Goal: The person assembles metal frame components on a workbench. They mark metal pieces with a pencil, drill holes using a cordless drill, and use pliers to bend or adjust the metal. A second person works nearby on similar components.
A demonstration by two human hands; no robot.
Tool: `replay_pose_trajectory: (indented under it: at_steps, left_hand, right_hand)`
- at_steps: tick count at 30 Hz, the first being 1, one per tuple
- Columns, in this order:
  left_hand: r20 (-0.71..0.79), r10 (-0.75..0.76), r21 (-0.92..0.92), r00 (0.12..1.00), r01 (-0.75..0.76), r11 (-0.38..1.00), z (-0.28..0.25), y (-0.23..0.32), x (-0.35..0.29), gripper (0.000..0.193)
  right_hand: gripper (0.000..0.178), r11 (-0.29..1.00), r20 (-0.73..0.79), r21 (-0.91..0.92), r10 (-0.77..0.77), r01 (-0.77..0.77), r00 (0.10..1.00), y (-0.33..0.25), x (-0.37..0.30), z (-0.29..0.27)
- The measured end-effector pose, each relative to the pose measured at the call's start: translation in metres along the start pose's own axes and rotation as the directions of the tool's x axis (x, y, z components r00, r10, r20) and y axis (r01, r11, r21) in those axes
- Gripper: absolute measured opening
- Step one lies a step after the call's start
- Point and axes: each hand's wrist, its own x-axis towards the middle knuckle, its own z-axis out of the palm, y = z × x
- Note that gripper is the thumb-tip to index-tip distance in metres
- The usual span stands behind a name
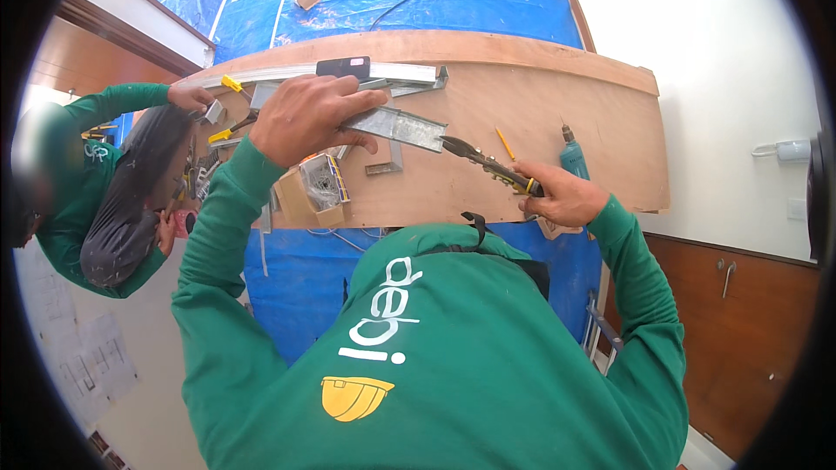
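Note:
In my left hand (pixel 318 117) is a short piece of galvanized metal channel (pixel 402 129), its fingers closed round one end. My right hand (pixel 562 196) grips a pair of tin snips (pixel 489 165) by dark handles with yellow trim. The snips' jaws meet the free end of the channel; I cannot tell whether they bite into it. Beneath, on the plywood bench (pixel 470 196), lie a pencil (pixel 506 144) and a small metal offcut (pixel 386 161). An open cardboard box of small metal fasteners (pixel 322 183) stands below my left hand.
A teal drill (pixel 573 155) stands bit-up near the bench's right. Long metal channels (pixel 401 72) and a dark phone (pixel 343 67) lie along the back. At left a co-worker (pixel 87 183) sits with a hand on a metal piece. Blue sheeting (pixel 348 0) with a cable covers the floor.

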Motion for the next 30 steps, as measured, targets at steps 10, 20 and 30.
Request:
replay_pose_trajectory:
  at_steps: [10,20,30]
  left_hand:
    - [-0.043,0.13,0.023,0.991,-0.13,0.991,-0.019,0.023,0.015,0.067]
    - [-0.243,0.213,0.342,0.946,-0.122,0.932,-0.051,0.025,0.045,0.08]
    - [-0.377,-0.607,-0.731,0.7,0.178,0.659,0.105,0.074,0.068,0.096]
  right_hand:
    - [0.063,0.977,0.136,0.192,0.066,-0.092,0.988,-0.018,-0.025,0.009]
    - [0.058,0.853,0.092,0.512,-0.177,0.106,0.98,0.012,-0.059,0.028]
    - [0.06,0.801,0.054,0.537,-0.347,0.265,0.936,-0.01,-0.034,-0.007]
